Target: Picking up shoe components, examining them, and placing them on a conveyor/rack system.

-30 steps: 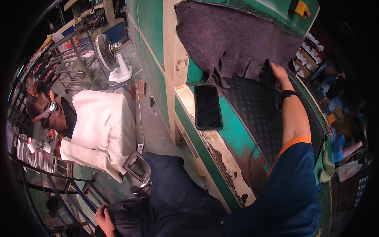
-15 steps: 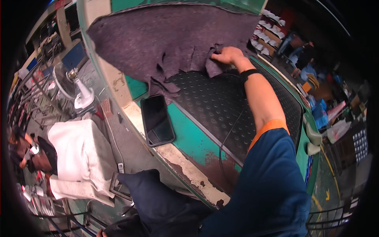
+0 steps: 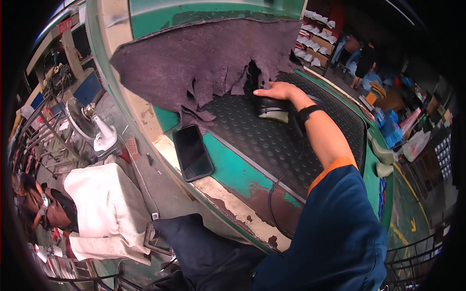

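Note:
My right hand is closed over a dark shoe with a pale sole. The shoe is on or just above a black studded belt, and my palm and fingers hide part of it. Just beyond my hand hangs a frayed purple-grey felt curtain, its lower edge split into strips. On the near green and cream ledge lies a black phone, dark screen up. My left hand is out of view.
A black cable runs over the ledge onto the belt. Two pale curved pieces sit at the right edge. To the left are a fan, a white-draped object and a seated person. Other people stand far right.
My right hand has let go of the felt strip and come nearer. The dark shoe now shows under it, and the curtain strips hang down behind. The view has shifted slightly.

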Demonstrator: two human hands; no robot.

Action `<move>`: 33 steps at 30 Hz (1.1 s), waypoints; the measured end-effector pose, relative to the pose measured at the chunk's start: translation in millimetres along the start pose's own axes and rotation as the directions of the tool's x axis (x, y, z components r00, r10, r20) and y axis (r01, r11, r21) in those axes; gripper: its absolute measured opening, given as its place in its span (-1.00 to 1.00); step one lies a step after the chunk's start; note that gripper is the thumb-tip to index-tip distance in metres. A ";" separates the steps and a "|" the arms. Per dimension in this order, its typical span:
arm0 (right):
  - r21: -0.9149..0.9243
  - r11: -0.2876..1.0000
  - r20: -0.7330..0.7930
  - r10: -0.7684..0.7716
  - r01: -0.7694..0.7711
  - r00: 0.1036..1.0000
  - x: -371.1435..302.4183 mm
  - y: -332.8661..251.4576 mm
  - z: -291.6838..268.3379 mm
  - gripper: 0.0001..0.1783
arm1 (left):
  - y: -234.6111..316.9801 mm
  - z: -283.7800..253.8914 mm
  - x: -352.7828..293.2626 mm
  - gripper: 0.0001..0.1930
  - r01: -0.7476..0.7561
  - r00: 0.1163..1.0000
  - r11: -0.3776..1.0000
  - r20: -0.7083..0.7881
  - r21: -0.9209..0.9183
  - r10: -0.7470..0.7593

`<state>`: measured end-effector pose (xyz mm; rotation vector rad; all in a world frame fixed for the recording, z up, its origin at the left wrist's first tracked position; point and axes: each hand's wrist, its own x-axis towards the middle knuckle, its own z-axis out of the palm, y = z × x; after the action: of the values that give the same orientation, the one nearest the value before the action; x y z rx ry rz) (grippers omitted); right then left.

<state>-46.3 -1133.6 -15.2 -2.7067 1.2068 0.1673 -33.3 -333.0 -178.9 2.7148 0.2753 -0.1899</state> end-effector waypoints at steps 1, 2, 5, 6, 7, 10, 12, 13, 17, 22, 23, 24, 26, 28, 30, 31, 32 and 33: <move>-0.006 1.000 -0.010 0.010 -0.010 1.000 -8.9 -2.8 -0.3 0.43 | -2.9 -0.6 -1.0 -0.49 0.001 1.000 1.000 -0.005 -0.004 -0.001; -0.033 0.999 -0.002 0.005 -0.005 1.000 -15.2 -8.2 -2.7 0.36 | -5.3 -1.1 -3.1 -0.49 -0.034 0.999 0.999 -0.026 -0.014 0.034; -0.049 0.999 -0.008 -0.004 0.003 1.000 -24.0 -16.2 -3.2 0.27 | -14.6 -5.4 -6.5 -0.49 -0.059 0.998 0.998 -0.039 -0.030 0.058; -0.048 0.998 -0.043 -0.029 0.027 0.999 -29.1 -15.7 0.6 0.22 | -18.3 -6.0 -7.2 -0.50 -0.048 0.998 0.998 -0.028 -0.032 0.047; -0.045 0.999 -0.052 0.000 -0.002 0.999 -43.1 -25.7 0.4 0.25 | -27.9 -5.3 -6.3 -0.50 -0.043 0.999 0.998 -0.034 -0.040 0.042; -0.108 0.983 -0.140 0.134 -0.150 0.981 -71.4 -44.4 6.8 0.22 | -46.7 -6.0 -6.4 -0.53 -0.064 0.998 0.997 -0.024 -0.037 0.063; -0.107 0.979 -0.200 0.150 -0.174 0.968 -89.0 -49.2 11.8 0.22 | -54.7 -3.0 -6.6 -0.53 -0.081 0.997 0.995 -0.025 -0.063 0.079; -0.088 0.977 -0.253 0.165 -0.193 0.953 -97.8 -50.7 14.5 0.22 | -60.3 -6.1 -9.3 -0.53 -0.099 0.995 0.992 -0.039 -0.075 0.097; -0.119 0.987 -0.416 0.049 -0.108 0.908 -138.3 -52.7 26.3 0.18 | -73.3 -9.3 -12.0 -0.54 -0.134 0.989 0.977 -0.082 -0.166 0.122; -0.082 0.995 -0.628 -0.007 -0.057 0.778 -173.9 -43.8 59.6 0.15 | -74.5 -16.2 -4.9 -0.58 -0.223 0.974 0.969 0.016 -0.110 0.226; -0.050 0.998 -0.631 -0.013 -0.023 0.776 -177.8 -42.3 56.6 0.16 | -74.5 -18.9 -3.7 -0.58 -0.223 0.974 0.968 0.013 -0.119 0.226; -0.018 1.000 -0.635 -0.019 0.009 0.772 -183.5 -38.6 52.5 0.16 | -73.4 -20.0 -0.2 -0.60 -0.315 0.946 0.928 0.009 -0.201 0.323; 0.061 0.997 -0.640 -0.004 0.056 0.768 -201.6 -42.6 29.5 0.15 | -73.1 -18.1 8.9 -0.63 -0.453 0.880 0.799 -0.053 -0.396 0.473; 0.257 0.942 -0.722 0.038 0.217 0.691 -219.0 -32.7 3.6 0.11 | -57.0 -9.2 18.2 -0.66 -0.527 0.829 0.656 -0.158 -0.540 0.537; 0.554 0.672 -0.714 0.079 0.491 0.696 -248.1 -42.2 -27.5 -0.01 | -26.5 -15.5 15.7 -0.59 -0.575 0.782 0.531 -0.227 -0.622 0.580; 0.682 0.454 -0.664 0.057 0.573 0.745 -279.1 -68.7 -47.4 -0.05 | -4.4 -26.7 7.9 -0.47 -0.593 0.750 0.455 -0.252 -0.664 0.611; 0.727 0.321 -0.642 0.003 0.607 0.767 -290.6 -77.1 -62.2 -0.07 | 26.2 -39.6 -1.4 -0.41 -0.617 0.702 0.359 -0.283 -0.700 0.654; 0.764 0.178 -0.621 -0.060 0.620 0.782 -298.3 -88.8 -73.2 -0.09 | 55.2 -53.8 -9.2 -0.34 -0.631 0.655 0.267 -0.316 -0.728 0.687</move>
<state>-176.3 -873.5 117.7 -1.7226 0.3312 -1.0391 -25.2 -362.3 -107.5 1.6612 -0.6915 0.0972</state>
